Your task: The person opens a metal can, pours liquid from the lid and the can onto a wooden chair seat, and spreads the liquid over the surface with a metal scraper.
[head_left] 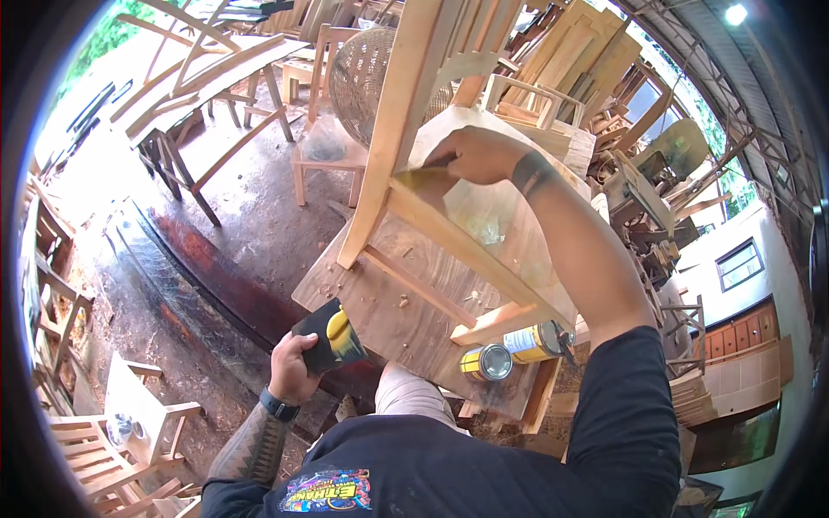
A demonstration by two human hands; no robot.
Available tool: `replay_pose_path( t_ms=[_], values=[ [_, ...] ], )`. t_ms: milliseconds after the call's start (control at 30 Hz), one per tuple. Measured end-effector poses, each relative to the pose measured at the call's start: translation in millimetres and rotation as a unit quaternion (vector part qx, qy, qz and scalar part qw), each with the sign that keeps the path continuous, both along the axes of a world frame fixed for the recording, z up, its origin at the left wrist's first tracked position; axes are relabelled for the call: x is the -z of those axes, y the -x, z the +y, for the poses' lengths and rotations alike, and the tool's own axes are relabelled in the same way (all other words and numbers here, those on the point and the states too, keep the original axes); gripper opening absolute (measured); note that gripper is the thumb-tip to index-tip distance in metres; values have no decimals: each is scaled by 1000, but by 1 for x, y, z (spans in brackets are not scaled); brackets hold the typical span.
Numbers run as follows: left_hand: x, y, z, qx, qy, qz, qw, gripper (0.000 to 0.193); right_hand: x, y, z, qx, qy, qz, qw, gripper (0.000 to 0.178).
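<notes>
My left hand grips a dark, flat-sided piece with a thick blob of yellow paste on it, held beside the table's near left edge. An unpainted wooden chair frame with a slatted back rests on the wooden tabletop. Across the frame, my right hand is closed, its fingers beside the corner where an upright meets a rail. Something yellowish and blurred shows under these fingers; I cannot make out its kind. Two metal cans with yellow labels are at the near right.
Clear crumpled plastic and small wood crumbs lie on the tabletop. A small stool and a round woven chair back stand beyond. Leaning boards fill the far right. A white-topped wooden piece is at the lower left.
</notes>
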State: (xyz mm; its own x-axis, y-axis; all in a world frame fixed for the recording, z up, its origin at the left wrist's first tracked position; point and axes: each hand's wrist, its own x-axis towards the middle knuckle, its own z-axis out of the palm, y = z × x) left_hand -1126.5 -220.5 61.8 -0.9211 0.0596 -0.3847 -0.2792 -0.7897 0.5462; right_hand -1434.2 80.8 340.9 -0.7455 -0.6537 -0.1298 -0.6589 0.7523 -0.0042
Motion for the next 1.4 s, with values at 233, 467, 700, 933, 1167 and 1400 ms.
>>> replay_pose_path(
  t_ms=[233,467,700,933,1167,1400],
  values=[
    [11,20,-1,-15,18,10,1000,36,-33,-42,-19,-87,-76,-151,982,39],
    [7,36,5,-6,11,-10,1000,38,14,7,9,-211,132,23,968,37],
    [16,33,0,15,34,-21,999,46,-22,30,34,-86,-24,-51,995,38],
    [16,40,0,17,27,-28,999,47,36,75,21,-179,154,62,970,47],
    [23,42,-1,24,27,-15,999,45,2,72,59,-62,-2,2,998,50],
    [17,49,11,46,37,-34,998,47,18,114,23,-21,33,23,999,41]
  ],
)
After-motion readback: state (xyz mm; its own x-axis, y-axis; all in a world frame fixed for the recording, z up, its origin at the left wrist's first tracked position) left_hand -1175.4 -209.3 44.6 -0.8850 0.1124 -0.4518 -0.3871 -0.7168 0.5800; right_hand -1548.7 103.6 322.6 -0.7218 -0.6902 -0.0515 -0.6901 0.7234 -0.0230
